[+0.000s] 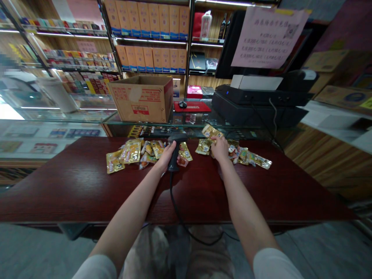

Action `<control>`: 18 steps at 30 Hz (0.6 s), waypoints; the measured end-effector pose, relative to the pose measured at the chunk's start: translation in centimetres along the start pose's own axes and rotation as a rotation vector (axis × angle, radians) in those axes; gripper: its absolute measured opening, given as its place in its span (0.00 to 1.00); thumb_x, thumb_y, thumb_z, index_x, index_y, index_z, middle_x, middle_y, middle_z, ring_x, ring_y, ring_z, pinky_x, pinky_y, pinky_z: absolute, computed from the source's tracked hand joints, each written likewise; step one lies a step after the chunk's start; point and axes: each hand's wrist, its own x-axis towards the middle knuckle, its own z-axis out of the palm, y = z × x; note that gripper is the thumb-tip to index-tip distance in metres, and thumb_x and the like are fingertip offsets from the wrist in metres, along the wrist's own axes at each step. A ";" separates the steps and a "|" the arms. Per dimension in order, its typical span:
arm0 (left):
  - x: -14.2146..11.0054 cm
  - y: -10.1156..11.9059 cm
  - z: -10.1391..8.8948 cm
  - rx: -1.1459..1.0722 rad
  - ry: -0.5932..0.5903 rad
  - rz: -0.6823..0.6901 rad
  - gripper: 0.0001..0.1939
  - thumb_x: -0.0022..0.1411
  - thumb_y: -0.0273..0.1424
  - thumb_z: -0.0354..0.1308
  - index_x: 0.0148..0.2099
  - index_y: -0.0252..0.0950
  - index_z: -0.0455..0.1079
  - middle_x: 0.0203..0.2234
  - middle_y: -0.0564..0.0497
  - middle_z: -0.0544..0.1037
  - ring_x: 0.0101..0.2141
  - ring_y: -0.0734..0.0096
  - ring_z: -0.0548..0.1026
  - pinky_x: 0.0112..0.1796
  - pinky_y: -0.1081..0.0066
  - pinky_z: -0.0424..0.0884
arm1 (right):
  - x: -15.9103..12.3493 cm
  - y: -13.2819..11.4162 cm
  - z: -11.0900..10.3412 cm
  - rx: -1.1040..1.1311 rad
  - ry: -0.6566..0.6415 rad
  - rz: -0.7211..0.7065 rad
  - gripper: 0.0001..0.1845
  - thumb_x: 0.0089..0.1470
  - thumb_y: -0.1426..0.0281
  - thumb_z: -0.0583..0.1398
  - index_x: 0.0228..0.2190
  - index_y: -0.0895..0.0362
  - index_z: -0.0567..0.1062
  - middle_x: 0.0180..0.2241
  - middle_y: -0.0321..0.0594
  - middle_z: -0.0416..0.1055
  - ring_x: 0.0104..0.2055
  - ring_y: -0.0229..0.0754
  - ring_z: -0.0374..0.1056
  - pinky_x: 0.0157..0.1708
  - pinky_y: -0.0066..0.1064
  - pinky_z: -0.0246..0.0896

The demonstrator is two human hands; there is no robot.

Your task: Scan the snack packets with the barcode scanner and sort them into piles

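Observation:
My left hand (167,157) is wrapped round the handle of a black barcode scanner (173,159), whose cable runs down over the table's front edge. Behind and beside that hand lies a pile of gold snack packets (130,152), with some clear-wrapped pieces among them. My right hand (220,148) pinches a gold snack packet (211,131) and holds it tilted up at the pile's far side. Under and to the right of this hand spreads a second group of packets (244,155), partly hidden by my fingers.
An open cardboard box (141,100) stands on the glass counter (197,118) behind the dark red table (72,186). To its right are a mouse (182,104) on a red mat, a black cash drawer (255,106) and a monitor with a paper notice (270,37). Stocked shelves line the back.

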 end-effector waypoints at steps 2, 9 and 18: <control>0.2 0.0 -0.2 -0.013 0.018 0.005 0.32 0.58 0.59 0.54 0.39 0.31 0.71 0.13 0.53 0.69 0.14 0.75 0.66 0.17 0.75 0.61 | -0.1 0.2 -0.8 -0.163 -0.048 0.091 0.18 0.55 0.70 0.57 0.45 0.57 0.80 0.47 0.56 0.71 0.54 0.60 0.62 0.51 0.50 0.53; 0.3 0.1 -0.7 -0.071 0.043 0.004 0.31 0.59 0.57 0.54 0.39 0.31 0.72 0.13 0.53 0.68 0.15 0.75 0.66 0.18 0.76 0.62 | 0.2 0.4 -2.4 -0.271 -0.272 0.234 0.16 0.58 0.59 0.57 0.40 0.48 0.82 0.44 0.49 0.77 0.52 0.58 0.67 0.51 0.52 0.51; 0.4 0.5 -1.0 -0.083 0.063 -0.010 0.31 0.57 0.58 0.55 0.39 0.30 0.72 0.13 0.53 0.68 0.14 0.76 0.65 0.18 0.76 0.61 | 0.5 1.9 -4.0 0.276 -0.552 0.380 0.14 0.56 0.61 0.61 0.34 0.60 0.78 0.15 0.32 0.62 0.16 0.33 0.55 0.20 0.25 0.49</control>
